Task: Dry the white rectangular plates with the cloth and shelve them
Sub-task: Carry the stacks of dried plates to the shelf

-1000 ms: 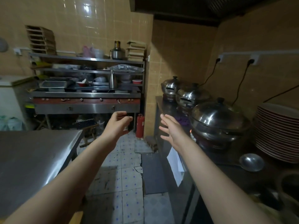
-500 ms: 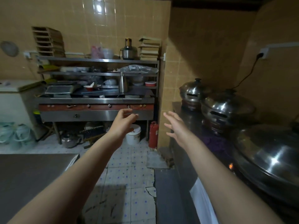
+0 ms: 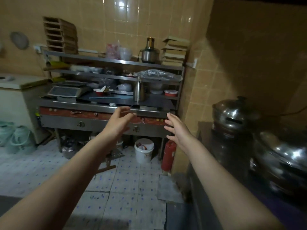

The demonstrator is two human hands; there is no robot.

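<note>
Our left hand (image 3: 120, 123) and right hand (image 3: 177, 130) hover empty, fingers loosely spread, before the steel counter (image 3: 93, 106); pots (image 3: 232, 117) right of it could catch our forearm.

Reaches both bare arms forward above the tiled floor (image 3: 126, 193), holding nothing. Shows the left hand (image 3: 120, 122) with fingers loosely curled and the right hand (image 3: 178, 130) flat with fingers spread, apart and roughly level. Faces, beyond the hands, a steel shelf unit (image 3: 116, 61) crowded with kitchenware: above and between the hands a metal jug (image 3: 139, 92), up and left of the left hand a red bowl (image 3: 102, 92) and, further left, a scale (image 3: 66, 92). Has, lower down between the hands, a white bucket (image 3: 144, 151) and, below the right hand, a red fire extinguisher (image 3: 168, 155). Finds lidded steel pots (image 3: 232, 117) right of the right hand.
</note>
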